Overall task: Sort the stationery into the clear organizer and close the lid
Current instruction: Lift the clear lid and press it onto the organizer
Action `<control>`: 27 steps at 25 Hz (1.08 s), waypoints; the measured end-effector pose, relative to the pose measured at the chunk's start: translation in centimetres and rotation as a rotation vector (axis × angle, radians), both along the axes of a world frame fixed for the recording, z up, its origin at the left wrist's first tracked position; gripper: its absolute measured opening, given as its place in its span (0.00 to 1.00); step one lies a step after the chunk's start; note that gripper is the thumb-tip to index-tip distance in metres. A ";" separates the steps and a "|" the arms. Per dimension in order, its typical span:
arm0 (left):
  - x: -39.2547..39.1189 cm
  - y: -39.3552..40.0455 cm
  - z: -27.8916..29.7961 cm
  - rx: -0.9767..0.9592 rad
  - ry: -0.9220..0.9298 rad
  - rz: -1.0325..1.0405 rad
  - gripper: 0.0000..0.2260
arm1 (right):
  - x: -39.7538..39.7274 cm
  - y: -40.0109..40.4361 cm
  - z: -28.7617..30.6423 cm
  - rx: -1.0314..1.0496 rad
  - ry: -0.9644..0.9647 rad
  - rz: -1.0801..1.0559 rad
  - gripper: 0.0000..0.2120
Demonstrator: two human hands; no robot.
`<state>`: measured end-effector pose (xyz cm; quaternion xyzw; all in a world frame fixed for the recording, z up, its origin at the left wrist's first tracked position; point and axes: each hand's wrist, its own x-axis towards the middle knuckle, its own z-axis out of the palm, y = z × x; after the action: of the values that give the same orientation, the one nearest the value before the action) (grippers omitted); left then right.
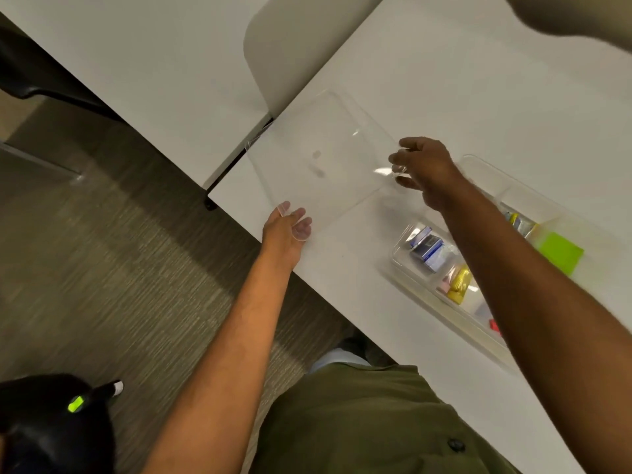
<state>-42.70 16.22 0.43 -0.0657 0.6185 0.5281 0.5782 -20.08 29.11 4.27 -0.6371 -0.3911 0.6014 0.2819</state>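
A clear plastic lid (325, 159) is held just above the white table (478, 97), left of the organizer. My left hand (287, 227) grips its near corner and my right hand (422, 169) grips its right edge. The clear organizer (478, 165) lies open on the table under my right forearm. Its compartments hold blue-and-white boxes (427, 248), a yellow item (460, 283), a pink item, a green sticky-note pad (561, 253), small items at the back and something red (494, 326) at the near end.
The table's left edge runs diagonally beside my left hand, with carpet (119, 251) below. A second white table (154, 63) and a pale chair back (301, 39) stand beyond. A black bag with a green tag (54, 422) sits on the floor at the lower left.
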 end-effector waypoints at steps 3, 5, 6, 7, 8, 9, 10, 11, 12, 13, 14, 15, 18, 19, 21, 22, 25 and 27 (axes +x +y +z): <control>1.6 0.1 0.5 0.077 -0.095 -0.044 0.17 | 1.9 -1.7 2.6 0.038 0.179 -0.039 0.18; 2.9 0.6 0.9 0.100 -0.104 -0.099 0.13 | 3.7 -2.9 4.0 0.068 0.241 -0.073 0.16; 3.6 0.9 1.1 0.111 -0.099 -0.141 0.11 | 4.7 -3.5 4.6 0.087 0.262 -0.093 0.16; 4.6 1.2 1.4 0.126 -0.091 -0.200 0.10 | 6.0 -4.1 5.3 0.112 0.275 -0.120 0.16; 5.7 1.6 1.8 0.139 -0.074 -0.272 0.09 | 7.3 -4.7 6.1 0.141 0.281 -0.152 0.16; 6.9 2.0 2.2 0.148 -0.044 -0.353 0.09 | 8.5 -5.3 6.7 0.173 0.278 -0.184 0.15; 8.1 2.3 2.7 0.157 -0.005 -0.439 0.09 | 9.8 -5.9 7.4 0.210 0.268 -0.214 0.15; 9.3 2.6 3.1 0.167 0.035 -0.516 0.11 | 11.0 -6.5 8.1 0.251 0.248 -0.240 0.14; 10.7 3.1 3.7 0.181 0.068 -0.584 0.14 | 12.5 -7.3 9.0 0.301 0.221 -0.273 0.14; 11.8 3.6 4.2 0.198 0.090 -0.628 0.15 | 13.8 -8.0 9.8 0.356 0.184 -0.301 0.13; 12.9 4.2 4.7 0.224 0.100 -0.658 0.16 | 15.1 -8.8 10.6 0.417 0.144 -0.327 0.13; 13.9 4.8 5.3 0.255 0.099 -0.680 0.16 | 16.4 -9.7 11.3 0.484 0.100 -0.351 0.13; 16.3 7.5 7.6 0.314 -0.019 -0.723 0.20 | 20.1 -12.7 13.5 0.669 -0.020 -0.421 0.13; 16.6 8.5 8.4 0.341 -0.085 -0.725 0.23 | 20.8 -13.7 13.8 0.724 -0.050 -0.428 0.12; 17.8 10.2 9.6 0.402 -0.258 -0.739 0.29 | 22.3 -16.3 14.1 0.842 -0.185 -0.444 0.12; 18.3 10.9 10.1 0.424 -0.344 -0.747 0.31 | 22.8 -17.7 13.8 0.882 -0.283 -0.439 0.12; 19.8 12.2 10.8 0.463 -0.519 -0.836 0.32 | 23.8 -21.7 11.4 0.908 -0.493 -0.349 0.13; 20.5 12.4 10.7 0.439 -0.501 -0.914 0.24 | 24.2 -24.2 9.3 0.879 -0.589 -0.309 0.19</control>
<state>-22.20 28.64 11.18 0.2072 0.3036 0.3086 0.8773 4.15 4.95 13.61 -0.6509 -0.5695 0.1292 0.4851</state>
